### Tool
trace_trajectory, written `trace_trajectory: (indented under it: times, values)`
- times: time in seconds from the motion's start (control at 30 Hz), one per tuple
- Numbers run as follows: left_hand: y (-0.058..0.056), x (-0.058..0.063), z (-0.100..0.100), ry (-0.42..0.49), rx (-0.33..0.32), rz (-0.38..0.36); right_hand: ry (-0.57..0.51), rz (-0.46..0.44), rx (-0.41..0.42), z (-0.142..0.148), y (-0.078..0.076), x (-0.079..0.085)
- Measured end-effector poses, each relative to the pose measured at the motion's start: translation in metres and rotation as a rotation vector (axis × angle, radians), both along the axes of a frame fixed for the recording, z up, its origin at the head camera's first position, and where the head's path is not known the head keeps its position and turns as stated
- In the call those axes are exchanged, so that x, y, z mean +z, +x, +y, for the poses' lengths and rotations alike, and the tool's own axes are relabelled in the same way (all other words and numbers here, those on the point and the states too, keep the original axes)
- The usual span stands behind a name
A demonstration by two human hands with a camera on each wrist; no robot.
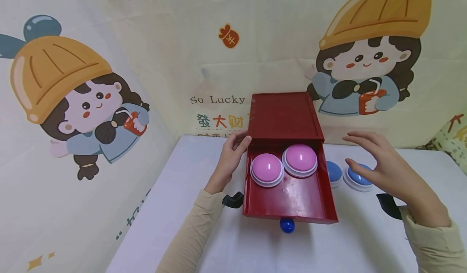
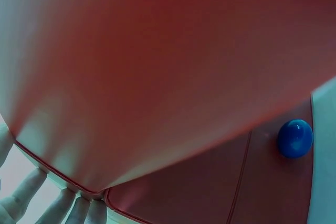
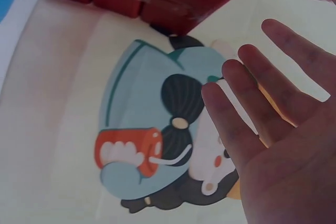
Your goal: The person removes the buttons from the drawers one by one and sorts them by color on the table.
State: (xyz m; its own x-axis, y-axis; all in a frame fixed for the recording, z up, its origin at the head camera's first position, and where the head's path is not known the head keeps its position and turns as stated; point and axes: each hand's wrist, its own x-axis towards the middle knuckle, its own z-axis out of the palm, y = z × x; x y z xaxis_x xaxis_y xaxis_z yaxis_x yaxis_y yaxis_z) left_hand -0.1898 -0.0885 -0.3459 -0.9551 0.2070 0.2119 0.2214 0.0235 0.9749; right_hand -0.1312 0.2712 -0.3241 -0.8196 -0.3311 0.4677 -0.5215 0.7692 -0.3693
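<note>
Red drawer [image 1: 292, 200] — open, blue knob [image 1: 287, 225], two pink buttons [image 1: 267, 167] [image 1: 301, 157] inside

The drawer [image 1: 293, 200] before me is smooth, glossy red plastic; from its middle, the cabinet [image 1: 284, 117] at twelve o'clock shows duller plastic. The pink domes [image 1: 266, 167] at half past ten and half past twelve, and the blue knob [image 1: 287, 225] at six, gleam like polished plastic. My sleeves [image 1: 204, 214] at half past eight and half past three are matt, creased cloth; the backdrop [image 1: 277, 62], also at twelve, looks like wrinkled fabric.
</note>
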Motion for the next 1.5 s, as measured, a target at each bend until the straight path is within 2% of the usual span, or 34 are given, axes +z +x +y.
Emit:
trace_trajectory:
  times: [0.27,0.5,0.7,1.07,1.5]
  values:
    - [0.000,0.000,0.000,-0.008,0.000,-0.009,0.028,0.008,0.006,-0.011,0.004,0.014]
    - [-0.001,0.002,0.000,-0.014,-0.003,-0.005,-0.004,0.005,0.057,-0.025,0.005,0.021]
    - [-0.002,0.002,-0.001,-0.007,0.013,-0.008,0.013,0.001,0.079,-0.038,0.005,0.026]
    - [-0.002,0.001,-0.001,-0.018,0.005,-0.009,0.063,0.069,0.142,-0.052,0.005,0.030]
    - [-0.001,-0.001,0.000,-0.018,0.005,-0.014,0.054,-0.012,0.144,-0.067,0.010,0.034]
